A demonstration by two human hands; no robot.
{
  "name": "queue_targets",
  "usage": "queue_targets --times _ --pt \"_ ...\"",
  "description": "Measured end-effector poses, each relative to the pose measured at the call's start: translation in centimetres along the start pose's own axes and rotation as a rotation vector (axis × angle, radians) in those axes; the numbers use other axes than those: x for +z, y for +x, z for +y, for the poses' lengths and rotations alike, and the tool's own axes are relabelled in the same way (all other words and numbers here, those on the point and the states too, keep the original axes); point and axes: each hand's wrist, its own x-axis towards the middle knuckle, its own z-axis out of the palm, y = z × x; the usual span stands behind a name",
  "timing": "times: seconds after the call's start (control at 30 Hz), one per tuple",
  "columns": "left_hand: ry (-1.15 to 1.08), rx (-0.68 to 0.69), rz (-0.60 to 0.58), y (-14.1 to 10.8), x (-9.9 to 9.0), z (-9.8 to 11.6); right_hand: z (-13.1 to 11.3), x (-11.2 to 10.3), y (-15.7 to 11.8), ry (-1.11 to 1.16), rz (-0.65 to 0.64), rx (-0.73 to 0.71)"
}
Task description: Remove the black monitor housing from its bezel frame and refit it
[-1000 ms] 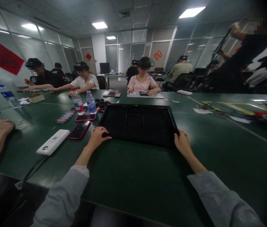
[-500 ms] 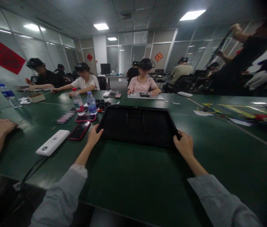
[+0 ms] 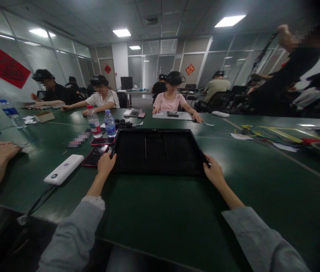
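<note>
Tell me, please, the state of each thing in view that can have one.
Black tray: open side up, held
Left hand: gripping tray
Right hand: gripping tray
Red-capped bottle: closed, upright
Bottle beside it: closed, upright
Far-left bottle: closed
Nearer phone: flat, screen dark
Farther phone: flat
White power bank: flat
Monitor: dark
Ceiling lights: lit

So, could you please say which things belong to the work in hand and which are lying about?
Seemingly in use:
shallow black rectangular tray, between left hand and right hand

Lying about:
white oblong power bank
red-edged black phones
clear red-capped plastic bottle
</note>
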Motion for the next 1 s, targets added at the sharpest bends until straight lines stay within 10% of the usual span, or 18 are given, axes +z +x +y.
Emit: queue_targets --times 1.0 --pt "0.016 0.043 -0.063 -0.7 0.0 1.1 1.1 0.3 0.0 -0.087 -0.034 -0.073"
